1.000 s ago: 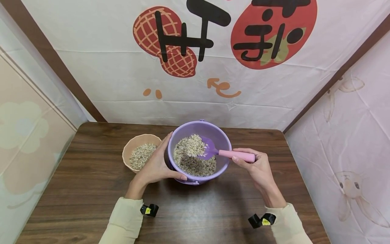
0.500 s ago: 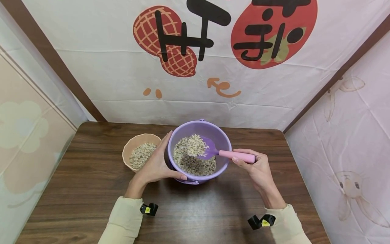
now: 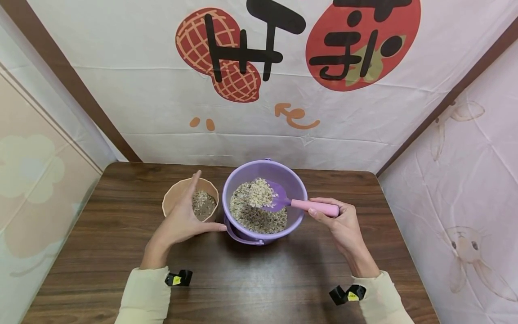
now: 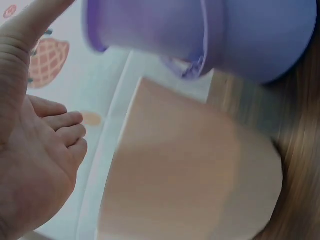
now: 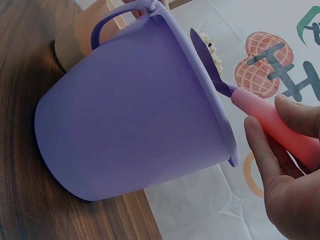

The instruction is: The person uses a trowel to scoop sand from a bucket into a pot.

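My right hand (image 3: 341, 225) grips the pink handle of a toy shovel (image 3: 313, 206), whose purple blade bears a heap of pale flakes (image 3: 260, 193). The blade is over the mouth of a purple bucket (image 3: 297, 177), which holds more mixed flakes or grains. In the right wrist view the shovel (image 5: 257, 107) is above the bucket's rim. My left hand (image 3: 180, 220) has its fingers straight and thumb spread, over the peach bowl (image 3: 171, 193) left of the bucket. It holds nothing. Similar grains lie in the bowl, partly hidden by the hand.
The bucket's handle (image 3: 244, 240) hangs down along its front. Bucket and bowl stand side by side toward the back of the brown wooden table (image 3: 259, 279). A white printed cloth (image 3: 259, 148) hangs right behind the table, with more cloth at both sides.
My left hand has let go of the bucket's rim and moved left over the bowl. The right hand and loaded shovel have stayed in place.
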### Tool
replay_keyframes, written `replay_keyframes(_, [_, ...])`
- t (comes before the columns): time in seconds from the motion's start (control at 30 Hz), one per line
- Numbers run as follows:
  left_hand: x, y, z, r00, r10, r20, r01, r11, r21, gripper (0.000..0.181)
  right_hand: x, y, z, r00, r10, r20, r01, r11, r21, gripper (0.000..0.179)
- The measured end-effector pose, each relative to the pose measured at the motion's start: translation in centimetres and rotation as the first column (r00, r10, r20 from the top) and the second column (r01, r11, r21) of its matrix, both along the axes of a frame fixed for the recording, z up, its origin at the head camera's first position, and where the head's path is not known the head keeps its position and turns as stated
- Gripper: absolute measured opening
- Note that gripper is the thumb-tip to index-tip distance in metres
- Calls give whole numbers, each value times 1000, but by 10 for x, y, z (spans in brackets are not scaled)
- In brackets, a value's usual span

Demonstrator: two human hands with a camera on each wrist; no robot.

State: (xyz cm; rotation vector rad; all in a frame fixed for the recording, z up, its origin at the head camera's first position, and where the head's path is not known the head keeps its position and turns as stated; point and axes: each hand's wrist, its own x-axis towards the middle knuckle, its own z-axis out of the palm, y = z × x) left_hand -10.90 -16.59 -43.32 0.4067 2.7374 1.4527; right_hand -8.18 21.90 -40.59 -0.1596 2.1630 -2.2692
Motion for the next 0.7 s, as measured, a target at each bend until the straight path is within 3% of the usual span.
replay_keyframes(0.37, [10,-45,-12,985,172,12,-171,984,-53,149,0,0,-2,1000,-1,9,1,1000,5,32])
replay_keyframes(0.7, [15,-61,-36,973,230,16,-229,972,-51,144,1,0,0,1000,-14,22,14,1000,6,33])
